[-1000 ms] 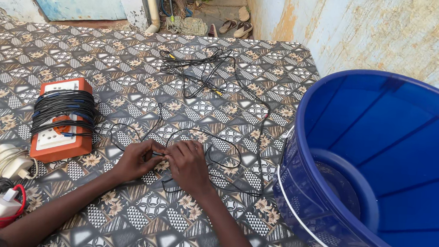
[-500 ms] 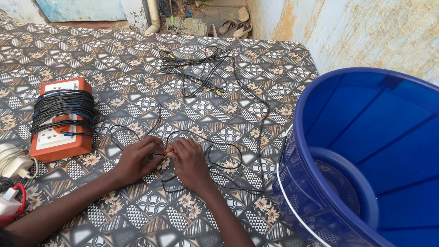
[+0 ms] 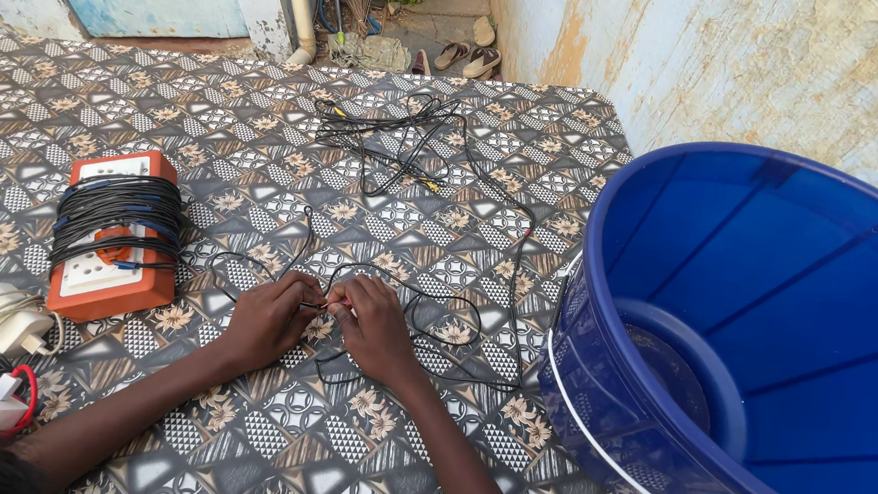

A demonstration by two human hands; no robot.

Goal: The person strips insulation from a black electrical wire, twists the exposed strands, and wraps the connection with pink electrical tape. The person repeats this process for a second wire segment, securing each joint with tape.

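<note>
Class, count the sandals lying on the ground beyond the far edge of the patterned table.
2 for certain: a dark sandal and another sandal side by side by the wall. A pale one may lie behind them; others may be hidden.

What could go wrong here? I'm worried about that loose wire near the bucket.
The thin black wire pinched between the left hand and right hand loops loosely across the patterned floor covering; pulling may knot it. One strand runs beside the big blue plastic bucket and might snag there.
</note>
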